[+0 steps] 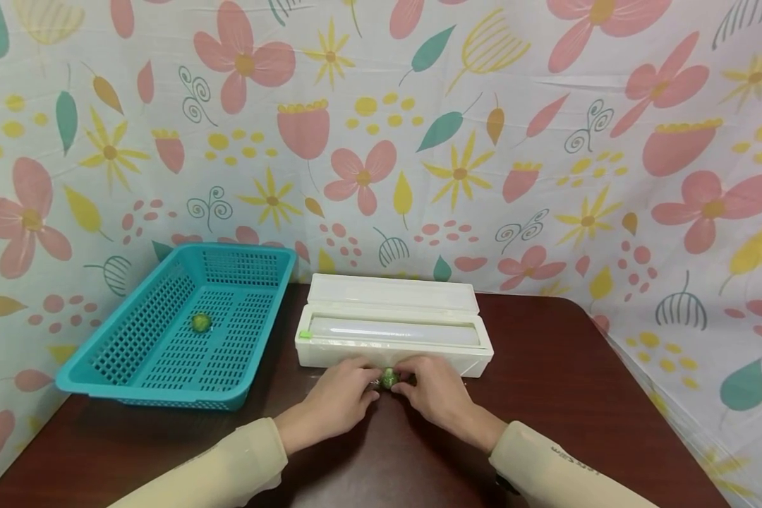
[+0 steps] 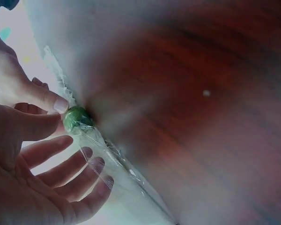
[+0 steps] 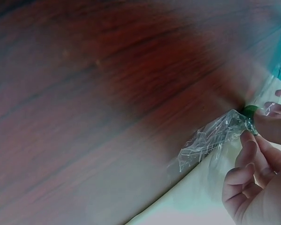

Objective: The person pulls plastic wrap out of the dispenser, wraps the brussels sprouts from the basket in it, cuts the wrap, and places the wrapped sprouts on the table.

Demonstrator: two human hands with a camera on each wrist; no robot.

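Presently, at lower centre, a ball [image 1: 389, 379] in film [image 3: 208, 139] is pinched by left hand [image 1: 336, 395] and right hand [image 1: 437, 394].

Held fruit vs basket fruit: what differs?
Position: the held fruit sits between the left hand and right hand; the basket fruit lies untouched in the basket.
Colour: the held fruit looks darker green, the basket fruit yellower.
Wrapping: clear film shows against the held fruit; on the basket fruit I can't tell.
Shared: both are roundish and greenish.
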